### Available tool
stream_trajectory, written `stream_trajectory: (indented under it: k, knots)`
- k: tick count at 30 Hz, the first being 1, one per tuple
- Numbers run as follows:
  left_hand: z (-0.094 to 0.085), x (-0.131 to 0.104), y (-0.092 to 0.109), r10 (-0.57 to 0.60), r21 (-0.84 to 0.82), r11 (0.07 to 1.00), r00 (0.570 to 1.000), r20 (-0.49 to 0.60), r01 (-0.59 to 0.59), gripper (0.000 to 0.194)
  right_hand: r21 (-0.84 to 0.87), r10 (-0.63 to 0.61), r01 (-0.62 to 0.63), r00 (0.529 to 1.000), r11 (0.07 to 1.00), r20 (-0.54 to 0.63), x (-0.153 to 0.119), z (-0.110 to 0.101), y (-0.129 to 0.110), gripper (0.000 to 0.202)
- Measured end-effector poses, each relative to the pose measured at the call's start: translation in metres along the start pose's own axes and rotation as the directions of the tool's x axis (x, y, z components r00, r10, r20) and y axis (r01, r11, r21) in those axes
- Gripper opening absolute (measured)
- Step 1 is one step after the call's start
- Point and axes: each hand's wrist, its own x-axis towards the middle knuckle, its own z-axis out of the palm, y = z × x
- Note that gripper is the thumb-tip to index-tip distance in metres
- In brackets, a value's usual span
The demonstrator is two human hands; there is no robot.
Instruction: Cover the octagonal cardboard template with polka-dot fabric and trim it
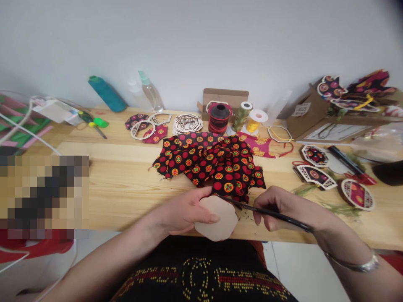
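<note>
My left hand (pixel 189 212) pinches a pale, rounded-corner card template (pixel 216 220), thumb flat on its face and fingers behind it. Black patterned fabric (pixel 208 161) with red dots and flower medallions lies bunched just beyond, its near edge reaching the card's top. In my right hand (pixel 280 207) is a pair of long black scissors (pixel 283 219), the fingers wrapped round the handles. Their blades point left along the upper edge of the card, at the fabric. Whether the blades are apart I cannot tell. Small dark scraps lie on the table beside the card.
Behind the fabric stand thread spools (pixel 218 117) and a small cardboard box (pixel 225 95). Wooden cut-out frames (pixel 188 123) lie left of them. Finished fabric ornaments (pixel 357 194), a marker (pixel 345 160) and a large carton (pixel 330 121) are at right. Bottles (pixel 107 93) line the wall.
</note>
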Motion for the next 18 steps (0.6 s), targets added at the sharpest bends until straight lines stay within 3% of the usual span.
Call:
stream_trajectory:
  k: [7, 18]
  knots:
    - [0.0004, 0.0005, -0.0009, -0.026, -0.03, 0.999, 1.0, 0.017, 0.026, 0.039, -0.045, 0.013, -0.012, 1.0, 0.999, 0.016, 0.0008, 0.0001, -0.0007, 0.058]
    - [-0.0003, -0.001, 0.0005, -0.035, 0.01, 0.999, 0.999, -0.002, 0.035, 0.037, -0.066, 0.052, -0.051, 0.998, 0.997, 0.021, 0.0016, -0.0031, -0.002, 0.04]
